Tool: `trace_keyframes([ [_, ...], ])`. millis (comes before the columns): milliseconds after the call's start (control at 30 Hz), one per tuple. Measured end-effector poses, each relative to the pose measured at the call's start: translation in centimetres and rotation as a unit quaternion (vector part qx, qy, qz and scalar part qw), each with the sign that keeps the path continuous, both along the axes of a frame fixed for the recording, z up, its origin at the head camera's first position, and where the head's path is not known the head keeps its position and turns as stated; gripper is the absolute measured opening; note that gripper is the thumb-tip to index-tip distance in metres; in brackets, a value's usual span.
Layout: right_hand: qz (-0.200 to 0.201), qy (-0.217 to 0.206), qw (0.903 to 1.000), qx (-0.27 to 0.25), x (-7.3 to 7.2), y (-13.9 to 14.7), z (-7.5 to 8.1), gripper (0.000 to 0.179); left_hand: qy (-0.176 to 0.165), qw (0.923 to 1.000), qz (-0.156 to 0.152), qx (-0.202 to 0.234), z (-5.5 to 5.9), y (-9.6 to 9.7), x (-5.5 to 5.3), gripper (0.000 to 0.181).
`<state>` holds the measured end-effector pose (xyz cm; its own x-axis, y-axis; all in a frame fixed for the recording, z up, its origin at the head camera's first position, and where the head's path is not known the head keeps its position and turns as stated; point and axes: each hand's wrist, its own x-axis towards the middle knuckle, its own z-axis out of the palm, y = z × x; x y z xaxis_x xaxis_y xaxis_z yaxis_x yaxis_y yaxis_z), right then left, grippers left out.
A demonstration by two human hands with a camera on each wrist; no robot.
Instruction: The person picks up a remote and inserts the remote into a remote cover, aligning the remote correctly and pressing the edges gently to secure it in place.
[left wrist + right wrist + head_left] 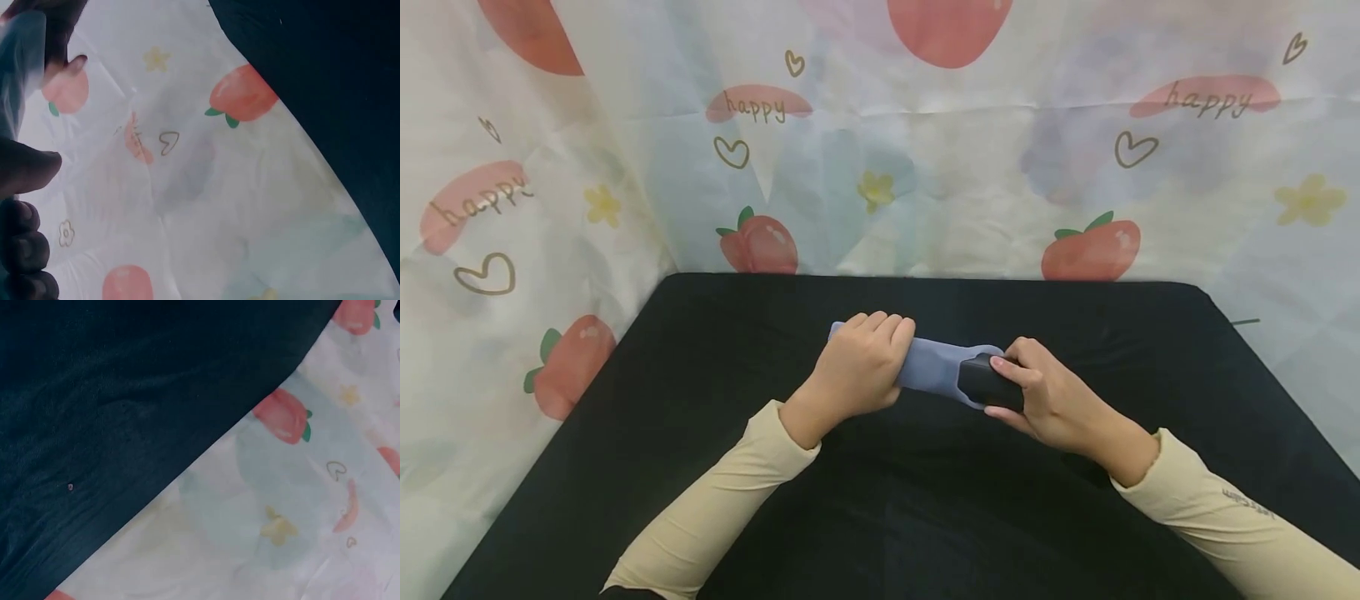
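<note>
Both hands hold one long blue-grey piece (934, 367) with a smooth black part (988, 382) set in its right end; what kind of thing it is I cannot tell. My left hand (867, 358) wraps its fist round the blue-grey left end, a small tip showing past the knuckles. My right hand (1048, 396) grips the black end between thumb and fingers. The left wrist view has the blue-grey piece (24, 69) at its left edge, with curled left fingers below and part of the right hand (62, 31) above. Neither hand shows clearly in the right wrist view.
A black cloth (925, 517) covers the table beneath the hands. Behind and to the left hangs a pale curtain (955, 225) printed with fruit, hearts and flowers, meeting the table's edges.
</note>
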<state>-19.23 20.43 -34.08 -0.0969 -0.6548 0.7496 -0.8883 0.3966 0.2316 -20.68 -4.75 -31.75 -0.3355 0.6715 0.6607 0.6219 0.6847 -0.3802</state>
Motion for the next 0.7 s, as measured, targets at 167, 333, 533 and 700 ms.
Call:
trace_keyframes([
  [167,0.001,-0.007,0.9999,-0.008,0.0,-0.4,-0.3,0.039,-0.015,0.9999,-0.002,-0.005,-0.2,0.6,0.2,0.020],
  [333,0.000,-0.013,0.9998,-0.016,0.1,-0.8,-0.6,0.039,-0.027,0.9996,0.000,-0.010,-0.3,0.9,0.3,0.024],
  [533,0.005,-0.016,0.9996,-0.025,-0.1,-1.2,-0.8,0.040,-0.023,0.9997,0.000,-0.007,-0.2,1.3,0.3,0.028],
  [700,0.001,-0.018,0.9994,-0.031,-0.2,-1.4,-1.0,0.041,-0.025,0.9996,0.009,-0.004,-0.2,1.6,0.4,0.027],
])
